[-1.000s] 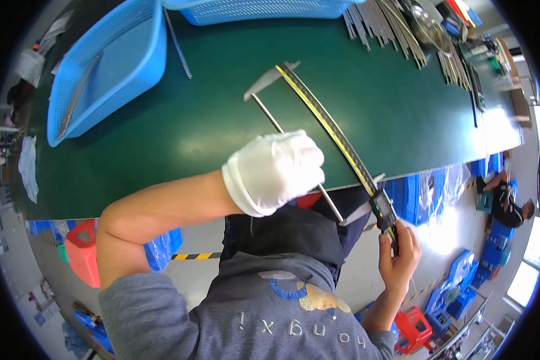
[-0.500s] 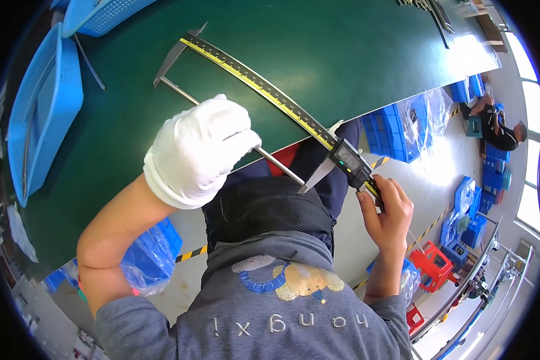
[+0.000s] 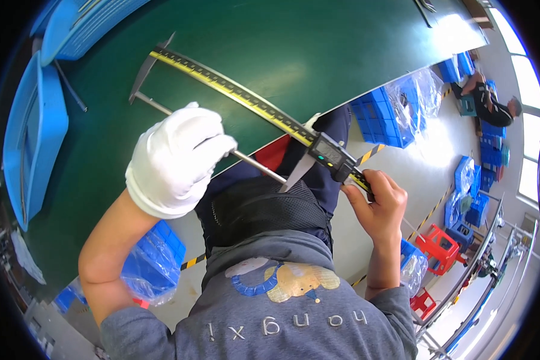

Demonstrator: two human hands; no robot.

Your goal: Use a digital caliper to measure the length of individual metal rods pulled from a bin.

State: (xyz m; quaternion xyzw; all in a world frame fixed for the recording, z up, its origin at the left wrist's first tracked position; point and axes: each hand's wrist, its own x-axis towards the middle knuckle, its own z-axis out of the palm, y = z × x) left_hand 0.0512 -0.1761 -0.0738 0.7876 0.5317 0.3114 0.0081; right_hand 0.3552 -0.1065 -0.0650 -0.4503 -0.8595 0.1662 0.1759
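Observation:
My left hand [image 3: 177, 157], in a white glove, is closed around a thin metal rod [image 3: 259, 166]. A long digital caliper [image 3: 234, 93] with a black and yellow scale lies diagonally across the green table's front edge. The rod spans between the caliper's two jaws, its far end at the fixed jaw [image 3: 140, 77] and its near end at the sliding jaw [image 3: 297, 171]. My bare right hand [image 3: 381, 201] grips the lower right end of the caliper's beam, just past the display [image 3: 329, 152]. The middle of the rod is hidden inside the glove.
Blue perforated baskets [image 3: 53, 129] stand at the table's left, with a loose rod [image 3: 71, 89] beside them. Blue crates with clear plastic [image 3: 375, 117] are on the floor beyond the table edge. A person [image 3: 492, 108] sits at the far right near a red stool [image 3: 438, 249].
The caliper, the rod and my left hand have shifted left and slightly down in view. Both hands keep their holds, and the rod stays between the jaws.

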